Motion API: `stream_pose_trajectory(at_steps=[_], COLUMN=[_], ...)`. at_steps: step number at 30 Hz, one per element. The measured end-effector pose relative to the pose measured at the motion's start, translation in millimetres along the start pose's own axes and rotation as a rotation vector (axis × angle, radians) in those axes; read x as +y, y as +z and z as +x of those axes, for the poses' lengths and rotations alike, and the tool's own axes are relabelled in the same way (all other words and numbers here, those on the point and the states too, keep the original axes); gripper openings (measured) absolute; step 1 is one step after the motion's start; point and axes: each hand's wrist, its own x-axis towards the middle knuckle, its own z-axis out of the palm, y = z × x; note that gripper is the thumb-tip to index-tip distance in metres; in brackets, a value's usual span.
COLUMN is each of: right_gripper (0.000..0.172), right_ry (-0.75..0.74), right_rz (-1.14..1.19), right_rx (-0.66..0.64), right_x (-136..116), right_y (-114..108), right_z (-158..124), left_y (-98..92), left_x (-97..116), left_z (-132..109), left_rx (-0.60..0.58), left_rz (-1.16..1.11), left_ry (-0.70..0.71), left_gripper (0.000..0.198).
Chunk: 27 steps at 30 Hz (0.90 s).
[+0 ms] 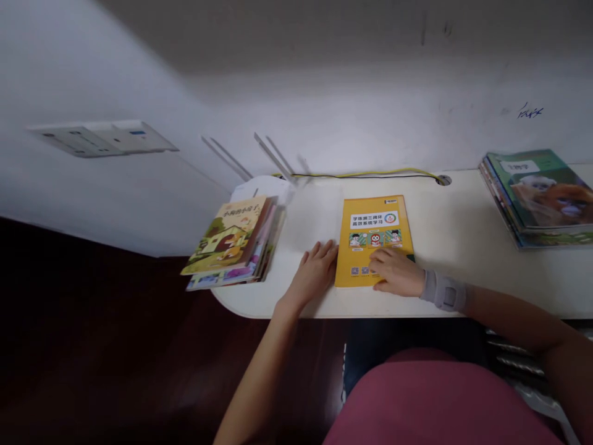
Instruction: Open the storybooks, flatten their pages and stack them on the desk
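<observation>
The right hand point(397, 272) rests curled fingers on the lower right of the yellow book point(365, 241), whether pinching I cannot tell; the left hand point(313, 273) lies just beside its left edge, fingers slightly spread. The book lies flat, long axis and printed top pointing to the wall point(370, 123), near edge just inside the front edge of the desk point(463, 247). Desk surface separates it from the left stack point(227, 241) and, more widely, the right stack point(542, 198).
</observation>
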Motion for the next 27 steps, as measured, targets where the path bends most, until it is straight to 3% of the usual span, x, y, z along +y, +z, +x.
stream_pose_trajectory(at_steps=[3, 5, 7, 10, 13, 17, 19, 23, 25, 27], right_gripper=[0.012, 0.012, 0.020, 0.030, 0.025, 0.022, 0.021, 0.022, 0.029, 0.038], right_ry=[0.069, 0.102, 0.076, 0.018, 0.007, -0.009, -0.013, 0.074, 0.133, 0.203], right_rz=[0.111, 0.144, 0.119, 0.036, 0.022, 0.088, 0.179, 0.377, 0.326, 0.112], right_rx=[0.025, 0.049, 0.062, 0.070, 0.068, 0.082, 0.112, 0.250, 0.308, 0.313], right_x=[3.9, 4.8, 2.8, -2.2, -4.5, -3.5, -0.2, 23.7, 44.2, 65.3], right_y=[-0.7, -0.5, 1.0, 4.4, 6.6, 6.8, 3.6, -17.6, -31.5, -40.5], right_z=[-1.0, -2.0, -3.0, -4.2, -5.1, -3.6, -2.6, -15.8, -37.1, -67.4], left_y=[1.0, 0.0, -2.4, -5.6, -5.4, -8.8, -16.0, -32.1, -33.7, -29.0], left_x=[-0.6, 1.4, 6.9, 21.2, 35.6, 45.8, 51.5, 83.4, 110.9, 140.7], left_z=[1.0, 1.7, 1.4, -2.1, -7.9, -14.6, -17.2, -13.5, -3.5, 10.7], left_rx=[0.172, 0.317, 0.382, 0.276, 0.166, 0.205, 0.210, 0.159, 0.141, 0.100], left_rz=[-0.039, -0.079, -0.097, -0.042, 0.024, -0.007, -0.127, -0.374, -0.324, -0.197], left_ry=[-0.015, -0.023, -0.039, -0.098, -0.136, -0.145, -0.078, 0.279, 0.408, 0.479], left_gripper=[0.045, 0.045, 0.043, 0.040, 0.039, 0.043, 0.048, 0.062, 0.070, 0.076])
